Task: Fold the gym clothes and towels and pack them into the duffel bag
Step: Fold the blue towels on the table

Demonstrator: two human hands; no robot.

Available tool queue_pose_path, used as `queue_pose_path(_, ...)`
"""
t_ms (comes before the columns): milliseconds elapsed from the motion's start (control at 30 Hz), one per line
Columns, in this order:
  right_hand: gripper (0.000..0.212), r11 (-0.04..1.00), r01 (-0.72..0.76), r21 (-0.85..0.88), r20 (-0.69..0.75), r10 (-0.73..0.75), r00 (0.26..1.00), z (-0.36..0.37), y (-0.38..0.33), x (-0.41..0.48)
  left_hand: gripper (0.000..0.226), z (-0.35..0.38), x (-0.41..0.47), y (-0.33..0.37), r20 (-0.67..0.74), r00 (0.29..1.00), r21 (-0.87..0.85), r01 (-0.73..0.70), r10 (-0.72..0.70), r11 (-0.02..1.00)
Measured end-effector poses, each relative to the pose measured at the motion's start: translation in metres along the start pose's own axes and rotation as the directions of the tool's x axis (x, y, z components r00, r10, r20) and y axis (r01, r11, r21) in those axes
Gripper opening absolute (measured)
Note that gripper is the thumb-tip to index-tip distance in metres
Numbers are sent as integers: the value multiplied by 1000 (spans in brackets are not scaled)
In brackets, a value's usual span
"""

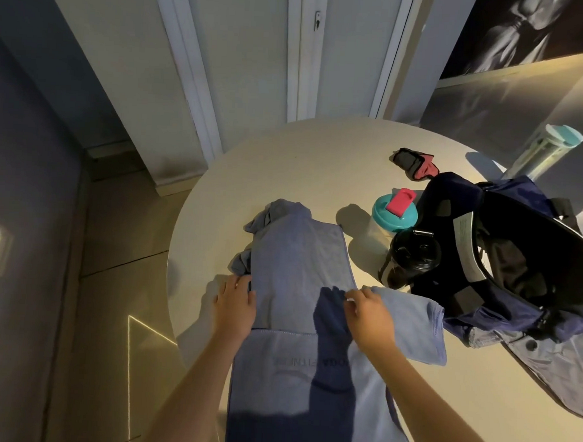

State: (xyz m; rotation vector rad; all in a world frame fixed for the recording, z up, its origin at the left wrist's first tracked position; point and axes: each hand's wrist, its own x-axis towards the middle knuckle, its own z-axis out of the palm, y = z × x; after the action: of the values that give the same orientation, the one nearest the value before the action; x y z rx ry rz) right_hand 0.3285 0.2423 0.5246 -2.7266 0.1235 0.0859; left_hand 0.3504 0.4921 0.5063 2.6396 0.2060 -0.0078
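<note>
A blue shirt (294, 274) is laid out flat on the round white bench (286, 160), stretching from the near edge towards the middle, with faint lettering seen upside down on its near part. Its far end and its left side are bunched into small grey-blue folds, and one sleeve is spread out to the right, where it reaches to just beside the duffel bag (500, 313). The left hand (236, 305) is placed on the shirt's left edge with the fingers reaching forward; whether cloth is pinched by them or only touched cannot be told. The right hand (369, 316) is set at the shirt's right edge where the sleeve begins, and a fold of the cloth is pinched between its curled fingers and thumb. A dark shadow is cast across the shirt between the two arms. The navy bag is stood open on the right of the bench, its dark inside turned towards the camera. A black bottle (412, 256) is seen against the bag's left side, and a shaker (392, 218) with a teal lid and a pink flap is stood just behind it. Farther back a pair of red and black gloves (413, 164) is laid, and a tall clear bottle (547, 151) with a teal cap is stood behind the bag.
</note>
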Motion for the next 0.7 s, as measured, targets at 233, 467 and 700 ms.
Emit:
queue_pose_path(233,41,994,38,-101,230,-13,973,8,-12,85,38,-2,92,12,73,990,-4,-125,125,992)
queue_pose_path(467,40,979,27,-202,229,21,973,31,-14,133,41,20,141,7,320,929,205,-260,187,944)
queue_pose_path(700,52,973,-6,-231,132,37,990,22,-25,191,39,20,170,5,204,965,166,-197,162,966)
